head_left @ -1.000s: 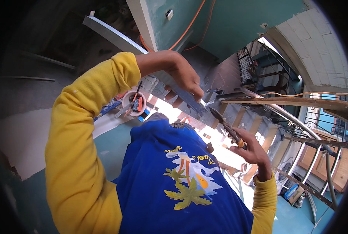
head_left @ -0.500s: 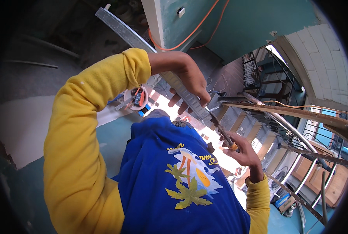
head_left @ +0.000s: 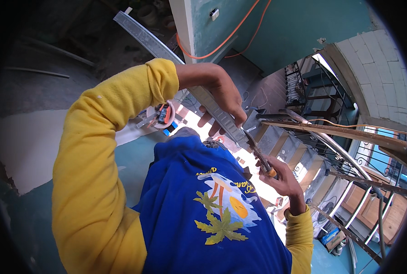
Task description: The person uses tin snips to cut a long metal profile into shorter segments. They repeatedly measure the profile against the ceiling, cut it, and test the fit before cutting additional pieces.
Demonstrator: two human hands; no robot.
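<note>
A long, galvanized metal channel (head_left: 144, 39) runs slantwise from the upper left to the middle of the view. My left hand (head_left: 226, 98) is closed round it near its lower end, thumb side on top and fingertips showing underneath. My right hand (head_left: 283, 178) grips a pair of metal-cutting snips (head_left: 256, 150) with orange-yellow on the handles. The blades of the snips are at the channel's lower end; whether they bite into the metal is too small to tell.
Below stands a round bucket (head_left: 167, 116) with tools in it. Stairs (head_left: 292, 150) with a metal handrail (head_left: 324, 137) and a wooden plank (head_left: 336, 131) lie to the right. An orange cable (head_left: 231, 34) hangs along the green wall (head_left: 299, 27).
The snips and my right hand have shifted very slightly, with the blades still at the channel's end. My left hand keeps its hold on the channel.
</note>
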